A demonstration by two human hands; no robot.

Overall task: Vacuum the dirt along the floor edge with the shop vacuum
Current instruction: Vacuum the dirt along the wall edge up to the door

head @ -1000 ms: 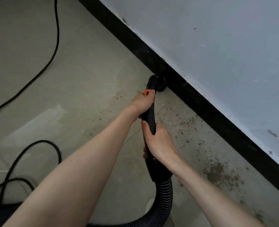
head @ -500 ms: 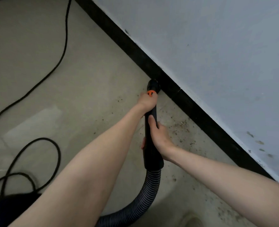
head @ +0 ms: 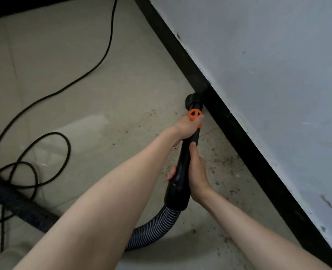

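Here both hands, left hand [head: 188,127] ahead of right hand [head: 197,172], grip the vacuum wand [head: 182,172].

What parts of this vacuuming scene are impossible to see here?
Head view only:
- Nozzle mouth: faces down against the floor beside the baseboard.
- Shop vacuum body: cut off by the left edge; only its hose shows.
- Power cord ends: leave the frame.
- Left hand fingers: wrapped behind the wand.

A pale grey wall [head: 268,75] ran diagonally, scuffed and flecked, above a black baseboard [head: 239,133]. The beige tiled floor [head: 54,65] caught a soft patch of light, and a black cord [head: 104,53] trailed across it.
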